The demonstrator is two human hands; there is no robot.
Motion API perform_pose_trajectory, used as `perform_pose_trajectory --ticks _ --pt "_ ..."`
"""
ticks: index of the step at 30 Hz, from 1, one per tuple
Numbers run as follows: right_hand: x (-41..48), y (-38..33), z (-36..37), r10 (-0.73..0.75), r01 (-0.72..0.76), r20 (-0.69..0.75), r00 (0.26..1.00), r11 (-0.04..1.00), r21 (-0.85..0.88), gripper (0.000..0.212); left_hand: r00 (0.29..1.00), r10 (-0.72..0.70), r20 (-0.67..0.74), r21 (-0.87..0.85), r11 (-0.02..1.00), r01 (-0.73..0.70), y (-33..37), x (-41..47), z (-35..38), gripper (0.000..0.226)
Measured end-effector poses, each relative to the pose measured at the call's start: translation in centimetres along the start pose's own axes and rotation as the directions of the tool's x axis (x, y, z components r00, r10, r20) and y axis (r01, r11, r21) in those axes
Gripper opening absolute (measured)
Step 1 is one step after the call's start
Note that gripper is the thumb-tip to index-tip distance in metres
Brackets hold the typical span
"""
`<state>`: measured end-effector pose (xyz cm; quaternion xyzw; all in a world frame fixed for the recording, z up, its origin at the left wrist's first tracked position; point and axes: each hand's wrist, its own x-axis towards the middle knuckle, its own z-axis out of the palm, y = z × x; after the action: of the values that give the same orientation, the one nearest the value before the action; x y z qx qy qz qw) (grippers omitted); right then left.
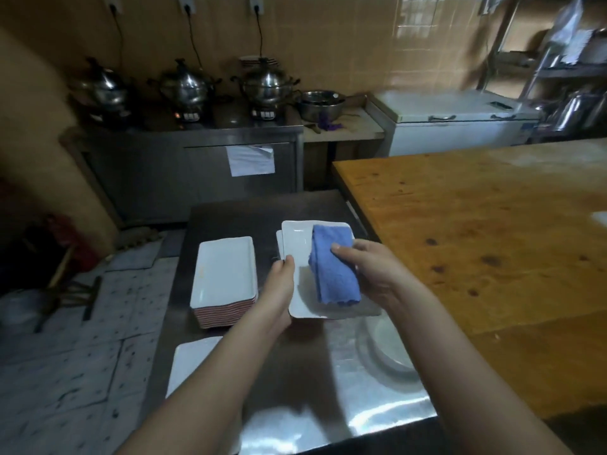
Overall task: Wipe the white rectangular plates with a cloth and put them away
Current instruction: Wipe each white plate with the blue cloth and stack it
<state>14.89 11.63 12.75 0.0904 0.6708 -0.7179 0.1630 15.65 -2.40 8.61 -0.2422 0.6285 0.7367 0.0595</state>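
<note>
Over steel counter (361, 389), left hand (281, 287) grips plate (297, 244) edge; right hand (371, 267) pinches blue cloth (333, 267), hiding plate's right side.

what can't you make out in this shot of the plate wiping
Head view, all of it:
- Held plate: part under the blue cloth and right hand is hidden; wiped or not, unknown.
- Plates beneath it: only a sliver shows past the held plate; count unknown.
- Near plate: partly covered by the left forearm.
- Paper on the cabinet: too blurred to read.

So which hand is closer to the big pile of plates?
Left. The left hand grips the held plate just right of the pile; the right hand holds the blue cloth farther right.
</note>
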Motion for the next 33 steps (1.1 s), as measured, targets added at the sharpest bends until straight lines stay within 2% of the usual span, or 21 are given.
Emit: perform_pose_trajectory --ticks 2,4,8,9,11,13,15,17,18,22,26,30,33 --pt "0.2 0.2 3.8 0.019 -0.014 0.066 0.998 0.996 -0.087 0.018 0.998 0.007 -0.065 0.020 1.000 -0.005 0.5 -0.4 -2.9 0.035" --pt "0.7 1.0 7.2 -0.042 0.054 0.051 0.998 0.965 -0.256 0.015 0.992 0.032 -0.122 0.009 0.999 -0.031 0.7 -0.9 -5.8 0.035" --pt "1.6 2.7 12.3 -0.232 0.214 0.038 0.972 0.809 -0.548 0.021 0.982 0.053 -0.181 -0.049 0.997 -0.062 1.1 -2.0 -11.0 0.029" --pt "1.6 3.2 13.3 -0.294 0.254 0.048 0.955 0.718 -0.648 0.027 0.982 0.055 -0.179 -0.077 0.995 -0.070 1.3 -2.3 -12.0 0.025" --pt "1.4 4.0 15.0 -0.431 0.301 0.080 0.899 0.475 -0.827 0.051 0.985 0.053 -0.165 -0.110 0.991 -0.072 1.5 -3.0 -13.8 0.021" --pt "0.6 4.6 16.4 -0.540 0.366 0.155 0.827 0.310 -0.877 0.068 0.985 0.058 -0.160 -0.114 0.990 -0.077 1.6 -3.5 -15.2 0.020" --pt "-0.1 5.2 17.5 -0.577 0.510 0.353 0.737 0.132 -0.850 0.058 0.981 0.083 -0.174 -0.113 0.988 -0.103 1.6 -3.8 -16.4 0.020" --pt "-0.7 5.9 18.6 -0.508 0.628 0.558 0.656 -0.042 -0.777 0.048 0.975 0.105 -0.195 -0.113 0.985 -0.128 1.7 -3.9 -17.1 0.022" --pt "-1.0 6.3 19.3 -0.474 0.663 0.612 0.633 -0.077 -0.745 0.049 0.972 0.115 -0.205 -0.104 0.985 -0.138 1.8 -4.0 -17.3 0.023" --pt "0.0 5.9 22.2 -0.432 0.671 0.610 0.665 -0.013 -0.741 0.052 0.947 0.186 -0.261 0.006 0.982 -0.191 1.4 -4.4 -17.5 0.043" --pt "2.8 3.5 22.9 -0.391 0.543 0.558 0.731 -0.162 -0.824 0.051 0.952 0.194 -0.235 0.022 0.981 -0.195 1.0 -4.2 -18.1 0.031" --pt "2.6 3.6 21.6 -0.388 0.428 0.443 0.808 -0.132 -0.894 0.054 0.950 0.198 -0.242 0.044 0.980 -0.193 1.4 -4.0 -19.0 0.034" --pt "-0.2 5.7 20.6 -0.426 0.456 0.469 0.774 -0.139 -0.879 0.055 0.944 0.196 -0.264 0.050 0.981 -0.189 1.7 -3.9 -19.5 0.033"
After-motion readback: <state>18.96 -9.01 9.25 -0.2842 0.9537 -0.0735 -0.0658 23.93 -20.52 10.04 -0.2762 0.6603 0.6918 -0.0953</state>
